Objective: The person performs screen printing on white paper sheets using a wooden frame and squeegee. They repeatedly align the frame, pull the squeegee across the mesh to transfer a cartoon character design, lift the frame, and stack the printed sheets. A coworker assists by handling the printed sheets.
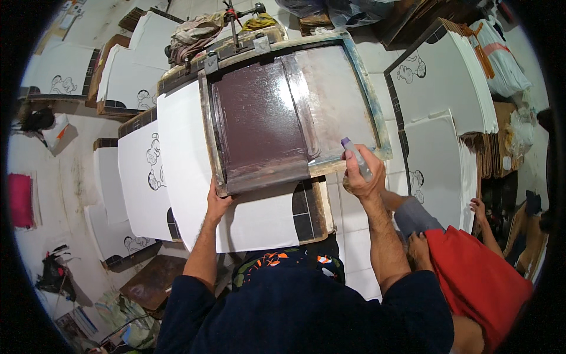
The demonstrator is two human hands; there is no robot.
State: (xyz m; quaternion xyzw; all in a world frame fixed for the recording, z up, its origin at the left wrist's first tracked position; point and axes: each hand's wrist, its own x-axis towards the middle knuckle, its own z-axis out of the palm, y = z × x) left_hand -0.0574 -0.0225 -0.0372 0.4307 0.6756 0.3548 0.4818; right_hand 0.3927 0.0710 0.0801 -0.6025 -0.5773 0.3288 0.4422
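Note:
My left hand [217,199] grips the near left corner of a screen printing frame [207,135], its fingers partly hidden by the wood. In my right hand [367,177], closed over the frame's near right corner, is a small translucent bottle [361,162] with a purple cap, tilted up and left. Dark maroon covers the left part of the mesh [259,112]; the right part looks pale and smeared. A white sheet [253,221] on a board shows from under the frame, with a black printed block near its right end.
Metal hinge clamps [261,44] stand at the frame's far edge, beside a crumpled cloth [197,32]. Stacks of white printed sheets [442,88] lie right and left. Close on my right is another person in a red garment [471,277]. A brown board [154,282] lies lower left.

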